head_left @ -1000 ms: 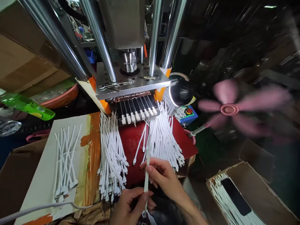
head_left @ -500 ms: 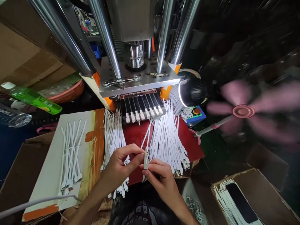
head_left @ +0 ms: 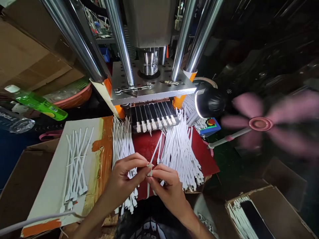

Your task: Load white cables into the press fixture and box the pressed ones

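Note:
My left hand (head_left: 126, 174) pinches the small pale end of a white cable (head_left: 149, 171) between thumb and fingertips. From the other side my right hand (head_left: 169, 186) grips the same piece, its fingertips nearly touching those of the left. Part of the cable hangs below the hands; most of the piece is hidden by my fingers. Just beyond lie loose white cables (head_left: 159, 151) on the red table (head_left: 146, 142). A large pile of white cables (head_left: 179, 152) spreads to the right, and a narrower bundle (head_left: 122, 142) lies left, partly behind my left hand.
Ahead stands a metal press (head_left: 154, 91) with a mould tray (head_left: 154, 116) bearing white connectors. A pink fan (head_left: 260, 123) spins at right, beside a black lamp (head_left: 211, 102). More cables (head_left: 76, 166) lie on a white board (head_left: 53, 166) at left. A cardboard box (head_left: 281, 205) sits lower right.
Both hands have shifted slightly down and left in view, and the pale piece between the fingertips is more covered now. The surroundings have shifted slightly as the camera moved.

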Motion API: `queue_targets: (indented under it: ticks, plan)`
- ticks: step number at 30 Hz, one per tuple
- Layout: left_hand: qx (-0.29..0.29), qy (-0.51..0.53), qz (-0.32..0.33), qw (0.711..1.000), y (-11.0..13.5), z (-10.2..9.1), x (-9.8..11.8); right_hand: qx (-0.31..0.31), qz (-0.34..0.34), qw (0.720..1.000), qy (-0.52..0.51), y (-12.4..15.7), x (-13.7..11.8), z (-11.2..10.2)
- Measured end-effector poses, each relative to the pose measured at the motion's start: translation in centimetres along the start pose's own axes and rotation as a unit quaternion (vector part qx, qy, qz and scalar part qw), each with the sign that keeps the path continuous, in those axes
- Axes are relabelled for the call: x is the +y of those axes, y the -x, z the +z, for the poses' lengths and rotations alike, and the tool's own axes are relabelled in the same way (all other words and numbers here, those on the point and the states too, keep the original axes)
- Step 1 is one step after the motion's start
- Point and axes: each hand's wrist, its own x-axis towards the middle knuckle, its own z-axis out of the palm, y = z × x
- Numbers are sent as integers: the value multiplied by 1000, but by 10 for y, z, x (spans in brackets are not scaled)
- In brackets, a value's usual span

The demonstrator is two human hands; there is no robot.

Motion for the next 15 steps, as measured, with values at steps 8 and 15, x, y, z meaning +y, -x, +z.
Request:
queue_targets:
  ticks: [8, 15]
  plan:
    - [189, -111, 36, 975, -62, -43, -38, -263, 71, 959, 75, -8, 9, -3]
    - [224, -175, 48, 958, -156, -61, -99, -202, 7, 969, 139, -150, -16, -50]
